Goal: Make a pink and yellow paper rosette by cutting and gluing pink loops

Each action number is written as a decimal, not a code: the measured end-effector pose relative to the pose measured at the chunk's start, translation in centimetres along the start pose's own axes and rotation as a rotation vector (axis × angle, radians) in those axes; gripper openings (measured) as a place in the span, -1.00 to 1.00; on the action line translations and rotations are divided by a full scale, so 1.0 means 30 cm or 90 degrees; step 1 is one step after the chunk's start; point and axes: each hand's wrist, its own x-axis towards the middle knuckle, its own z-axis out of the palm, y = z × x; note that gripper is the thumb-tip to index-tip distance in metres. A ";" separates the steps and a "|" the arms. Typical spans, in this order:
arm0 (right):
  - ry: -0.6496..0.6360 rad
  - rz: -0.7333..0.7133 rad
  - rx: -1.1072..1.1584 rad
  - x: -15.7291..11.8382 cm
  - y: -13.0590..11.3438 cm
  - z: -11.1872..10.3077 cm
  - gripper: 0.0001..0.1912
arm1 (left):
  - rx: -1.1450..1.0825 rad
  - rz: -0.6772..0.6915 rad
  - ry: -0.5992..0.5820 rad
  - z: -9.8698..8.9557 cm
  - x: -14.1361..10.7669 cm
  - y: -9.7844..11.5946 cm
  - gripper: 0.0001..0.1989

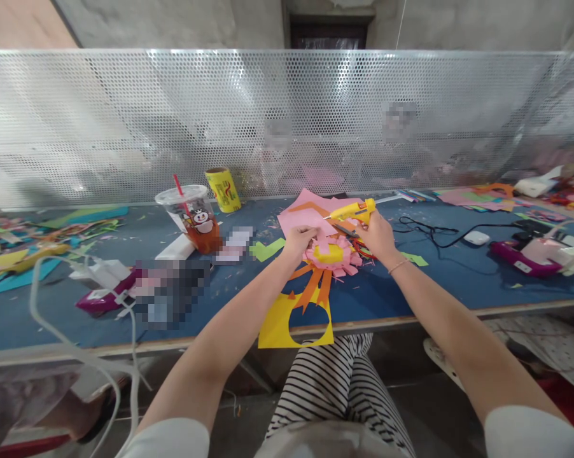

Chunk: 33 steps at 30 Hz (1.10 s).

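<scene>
As both arms [242, 308] converge, the right hand [378, 236] grips a glue gun [350, 212].

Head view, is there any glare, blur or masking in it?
Head view: pale glare on the perforated screen; in the same head view, pixelation masks patches of the blue tabletop, and the label on the yellow glue gun is too soft to read.

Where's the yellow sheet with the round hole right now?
Head view, lower middle: the yellow sheet is at the near edge of the blue table, beside the left forearm, orange strips overlapping its upper part.
</scene>
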 end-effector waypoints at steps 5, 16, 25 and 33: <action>0.001 0.006 0.011 0.002 -0.002 -0.005 -0.63 | -0.017 0.004 -0.014 -0.001 -0.005 0.005 -0.79; 0.040 -0.029 -0.020 -0.004 -0.004 0.005 -0.59 | -0.002 0.009 -0.017 -0.002 0.001 -0.003 -0.83; 0.005 0.029 -0.022 0.016 0.010 -0.024 -0.48 | 0.012 0.013 -0.002 0.000 -0.017 0.023 -0.78; -0.008 0.150 -0.120 0.041 0.265 -0.029 -0.46 | -0.069 0.028 -0.024 -0.004 -0.008 0.017 -0.70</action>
